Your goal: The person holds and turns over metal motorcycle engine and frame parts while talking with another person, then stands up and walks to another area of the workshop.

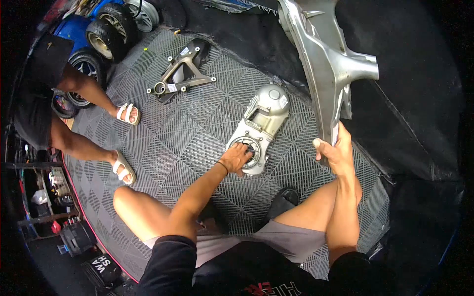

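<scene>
A long silver metal part (323, 74) with a side arm is held up at the right, its lower end in my right hand (338, 150), the thumb on one side and the fingers wrapped behind. On the grey tiled floor lies a silver engine cover (269, 118) with a round opening at its lower end. My left hand (237, 158) rests over that round opening, palm down with its fingers spread. Farther up the floor is a metal bracket (186, 71) with a black piece beneath it.
Another person's legs (81, 145) in white sandals stand at the left. Several wheels (106, 39) are stacked at the upper left. Black sheeting (410, 123) covers the right side. A shelf with tools and bottles (49, 197) is at the lower left.
</scene>
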The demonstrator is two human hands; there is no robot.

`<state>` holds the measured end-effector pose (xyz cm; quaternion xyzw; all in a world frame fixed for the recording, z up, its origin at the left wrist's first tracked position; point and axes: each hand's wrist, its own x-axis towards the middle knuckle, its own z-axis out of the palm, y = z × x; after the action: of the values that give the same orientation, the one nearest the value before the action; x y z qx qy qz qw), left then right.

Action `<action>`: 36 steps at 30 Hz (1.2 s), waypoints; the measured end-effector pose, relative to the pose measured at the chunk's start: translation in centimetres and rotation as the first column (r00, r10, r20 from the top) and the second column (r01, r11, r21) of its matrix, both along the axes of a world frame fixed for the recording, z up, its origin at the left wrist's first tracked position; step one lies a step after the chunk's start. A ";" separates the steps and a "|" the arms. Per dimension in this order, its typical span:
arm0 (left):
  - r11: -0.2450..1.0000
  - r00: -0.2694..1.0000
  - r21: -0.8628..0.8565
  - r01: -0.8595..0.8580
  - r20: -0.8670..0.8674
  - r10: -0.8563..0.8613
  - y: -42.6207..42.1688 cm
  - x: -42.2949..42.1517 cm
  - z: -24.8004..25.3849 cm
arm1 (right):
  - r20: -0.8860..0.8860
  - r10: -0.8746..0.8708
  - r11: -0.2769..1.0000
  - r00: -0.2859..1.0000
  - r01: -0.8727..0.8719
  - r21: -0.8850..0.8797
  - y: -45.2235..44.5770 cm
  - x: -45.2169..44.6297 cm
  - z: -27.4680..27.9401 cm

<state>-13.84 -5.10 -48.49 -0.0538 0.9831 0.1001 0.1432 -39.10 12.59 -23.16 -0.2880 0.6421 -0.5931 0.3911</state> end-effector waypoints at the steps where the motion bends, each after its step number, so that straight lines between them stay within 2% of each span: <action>1: 1.000 1.000 0.012 0.005 -0.015 -0.005 0.5 0.6 1.4 | -0.007 -0.010 1.000 1.000 0.010 -0.003 -0.1 -0.1 0.0; 8: 0.996 0.994 0.092 0.000 -0.113 0.011 2.5 5.8 9.6 | 0.024 -0.041 0.998 0.999 0.042 -0.049 -0.1 -1.4 -0.5; 10: 0.992 0.995 0.103 -0.077 -0.058 0.083 3.0 7.1 12.5 | 0.016 -0.050 0.998 0.999 0.050 -0.048 -0.3 -1.8 -0.8; 12: 0.990 0.985 0.057 -0.127 -0.113 0.133 3.4 8.2 15.8 | 0.012 -0.044 0.997 0.999 0.044 -0.056 -0.4 -2.2 -1.1; 14: 0.984 0.980 0.023 -0.179 -0.079 0.181 3.5 9.2 18.7 | -0.005 -0.049 0.996 0.999 0.049 -0.080 -0.8 -2.4 -1.3; 19: 0.965 0.957 -0.126 -0.232 -0.208 0.203 3.0 11.0 24.2 | -0.048 -0.065 0.993 0.997 0.059 -0.105 -1.4 -3.6 -1.7; 27: 0.889 0.899 -0.335 -0.311 -0.407 0.162 2.8 13.0 27.7 | -0.037 -0.058 0.992 0.998 0.053 -0.112 -0.9 -3.7 -2.4; 30: 0.867 0.887 -0.398 -0.300 -0.450 0.100 1.6 13.4 27.0 | -0.047 -0.042 0.992 0.998 0.036 -0.124 -1.8 -3.8 -2.8; 36: 0.858 0.858 -0.398 -0.324 -0.506 0.088 1.9 12.6 27.3 | -0.037 -0.023 0.991 0.999 0.018 -0.130 -2.6 -4.1 -2.6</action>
<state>-1.29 -3.21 -21.18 -0.1691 0.9702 -0.1159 -0.1292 -43.19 9.97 -25.75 -0.3176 0.6125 -0.6320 0.3529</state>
